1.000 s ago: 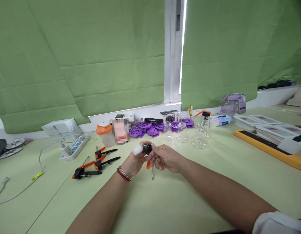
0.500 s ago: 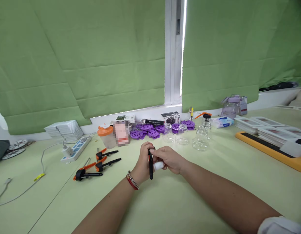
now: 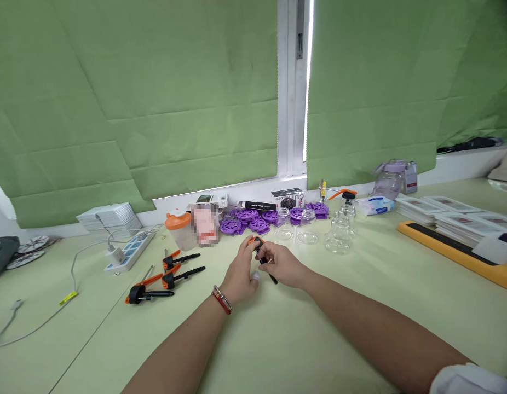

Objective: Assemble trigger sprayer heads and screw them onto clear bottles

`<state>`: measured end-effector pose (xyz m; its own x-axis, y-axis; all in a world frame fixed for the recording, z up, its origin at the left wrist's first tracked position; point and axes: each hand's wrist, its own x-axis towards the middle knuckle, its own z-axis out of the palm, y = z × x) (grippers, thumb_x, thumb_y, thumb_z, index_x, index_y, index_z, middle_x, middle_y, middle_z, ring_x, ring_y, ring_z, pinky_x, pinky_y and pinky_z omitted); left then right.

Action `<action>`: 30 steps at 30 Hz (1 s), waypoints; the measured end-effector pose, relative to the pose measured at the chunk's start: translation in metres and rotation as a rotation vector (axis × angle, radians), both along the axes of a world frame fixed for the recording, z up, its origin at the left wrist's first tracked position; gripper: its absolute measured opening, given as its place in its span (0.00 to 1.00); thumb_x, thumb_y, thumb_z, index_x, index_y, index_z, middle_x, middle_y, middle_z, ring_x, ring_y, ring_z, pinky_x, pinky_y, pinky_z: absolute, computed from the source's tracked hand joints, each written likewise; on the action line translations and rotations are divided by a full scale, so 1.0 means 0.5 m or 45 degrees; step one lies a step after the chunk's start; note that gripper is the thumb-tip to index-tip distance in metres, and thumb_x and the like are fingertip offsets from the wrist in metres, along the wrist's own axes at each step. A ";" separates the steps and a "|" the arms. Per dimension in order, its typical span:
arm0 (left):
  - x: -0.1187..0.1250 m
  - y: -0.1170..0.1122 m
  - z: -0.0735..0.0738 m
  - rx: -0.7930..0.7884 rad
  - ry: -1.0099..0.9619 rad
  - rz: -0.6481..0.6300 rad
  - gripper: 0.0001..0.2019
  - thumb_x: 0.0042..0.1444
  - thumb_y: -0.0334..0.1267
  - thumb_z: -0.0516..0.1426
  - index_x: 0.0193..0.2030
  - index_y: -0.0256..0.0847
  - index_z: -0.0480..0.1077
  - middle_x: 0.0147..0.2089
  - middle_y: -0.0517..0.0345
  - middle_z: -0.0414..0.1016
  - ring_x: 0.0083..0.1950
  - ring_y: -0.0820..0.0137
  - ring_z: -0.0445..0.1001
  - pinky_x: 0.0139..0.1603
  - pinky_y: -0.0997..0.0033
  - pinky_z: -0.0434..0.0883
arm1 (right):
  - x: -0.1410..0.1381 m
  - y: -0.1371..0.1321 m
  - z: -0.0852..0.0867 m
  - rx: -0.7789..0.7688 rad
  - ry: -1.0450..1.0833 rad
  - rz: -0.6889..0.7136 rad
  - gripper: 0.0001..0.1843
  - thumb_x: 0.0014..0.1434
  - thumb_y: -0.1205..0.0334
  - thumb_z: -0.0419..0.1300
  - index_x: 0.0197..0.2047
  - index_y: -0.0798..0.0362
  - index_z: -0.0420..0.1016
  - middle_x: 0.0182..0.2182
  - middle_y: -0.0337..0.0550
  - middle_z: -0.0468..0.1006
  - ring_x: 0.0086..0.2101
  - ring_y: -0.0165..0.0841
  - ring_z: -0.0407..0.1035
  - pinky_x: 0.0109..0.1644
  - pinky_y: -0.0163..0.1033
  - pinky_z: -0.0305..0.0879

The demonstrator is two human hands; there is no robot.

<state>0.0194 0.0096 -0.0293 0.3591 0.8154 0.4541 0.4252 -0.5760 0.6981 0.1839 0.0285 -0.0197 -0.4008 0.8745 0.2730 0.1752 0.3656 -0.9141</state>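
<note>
Both of my hands meet over the middle of the pale green table point(image 3: 303, 339). Together they hold a small black and orange clamp tool point(image 3: 262, 256). My left hand point(image 3: 242, 273) has its fingers curled around the tool's orange end; a red and silver bracelet sits at that wrist. My right hand point(image 3: 280, 266) pinches the black part, whose tip sticks out below the fingers. A white bandage on a left fingertip shows between the hands.
Three more black and orange clamps point(image 3: 168, 276) lie to the left, near a power strip point(image 3: 126, 250) with cables. Purple plastic discs point(image 3: 253, 218), clear glass jars point(image 3: 335, 232), an orange-lidded cup point(image 3: 178, 229) and boxes line the back. An orange tray point(image 3: 454, 249) with card stacks sits right.
The hands have turned the clamp over: a second ago its tip pointed down from raised hands, and now the hands are lower and the black part slants to the right.
</note>
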 end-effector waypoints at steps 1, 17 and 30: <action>-0.004 0.002 0.000 -0.024 -0.026 0.022 0.36 0.42 0.28 0.57 0.61 0.44 0.54 0.66 0.47 0.46 0.63 0.52 0.53 0.61 0.50 0.54 | 0.005 0.008 -0.008 0.094 -0.155 -0.027 0.10 0.45 0.72 0.58 0.33 0.53 0.67 0.30 0.37 0.70 0.28 0.28 0.61 0.32 0.34 0.56; -0.015 0.032 -0.019 -0.093 0.006 0.063 0.12 0.56 0.39 0.52 0.45 0.43 0.69 0.44 0.51 0.66 0.46 0.63 0.65 0.51 0.62 0.62 | 0.007 0.034 -0.060 0.398 -0.656 0.109 0.09 0.45 0.75 0.53 0.30 0.53 0.64 0.27 0.37 0.69 0.28 0.29 0.61 0.30 0.32 0.50; -0.035 0.051 -0.045 -0.194 0.342 0.240 0.15 0.49 0.45 0.56 0.42 0.41 0.69 0.40 0.53 0.67 0.39 0.66 0.67 0.41 0.66 0.65 | 0.021 0.044 -0.068 0.326 -0.654 0.096 0.10 0.48 0.73 0.56 0.34 0.52 0.72 0.31 0.37 0.74 0.30 0.29 0.65 0.32 0.32 0.55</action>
